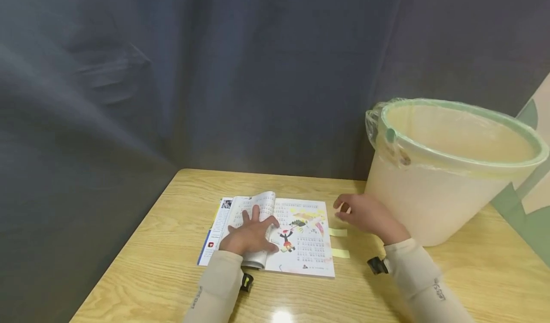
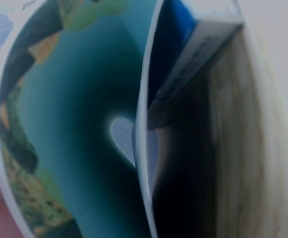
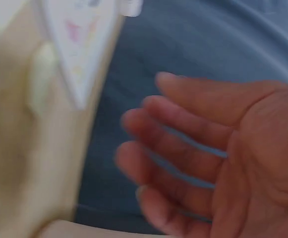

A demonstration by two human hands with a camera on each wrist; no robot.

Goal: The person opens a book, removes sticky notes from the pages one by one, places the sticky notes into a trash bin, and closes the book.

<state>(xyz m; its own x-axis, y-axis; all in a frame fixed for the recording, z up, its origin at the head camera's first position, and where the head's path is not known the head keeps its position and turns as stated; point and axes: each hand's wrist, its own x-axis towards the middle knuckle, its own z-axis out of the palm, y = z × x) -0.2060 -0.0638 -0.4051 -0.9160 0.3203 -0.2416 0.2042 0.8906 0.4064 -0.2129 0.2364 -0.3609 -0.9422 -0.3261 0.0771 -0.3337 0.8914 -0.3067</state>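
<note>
An open book (image 1: pixel 301 237) with printed text and coloured drawings lies on the wooden table. My left hand (image 1: pixel 251 234) rests on its left pages, fingers spread. Those pages bulge up near the spine, and in the left wrist view a curved page (image 2: pixel 84 99) with a teal picture arches over. Just off the book's right edge, my right hand (image 1: pixel 365 213) hovers with loosely bent fingers and holds nothing; the right wrist view shows the same hand (image 3: pixel 223 153) apart from the book's corner (image 3: pixel 79 74). Two pale yellow strips (image 1: pixel 339 232) stick out at that edge.
A large cream bucket (image 1: pixel 429 194) with a green rim and clear plastic wrap stands on the table (image 1: pixel 163 275) close by the right hand. Dark cloth (image 1: pixel 275 74) hangs behind and to the left of the table.
</note>
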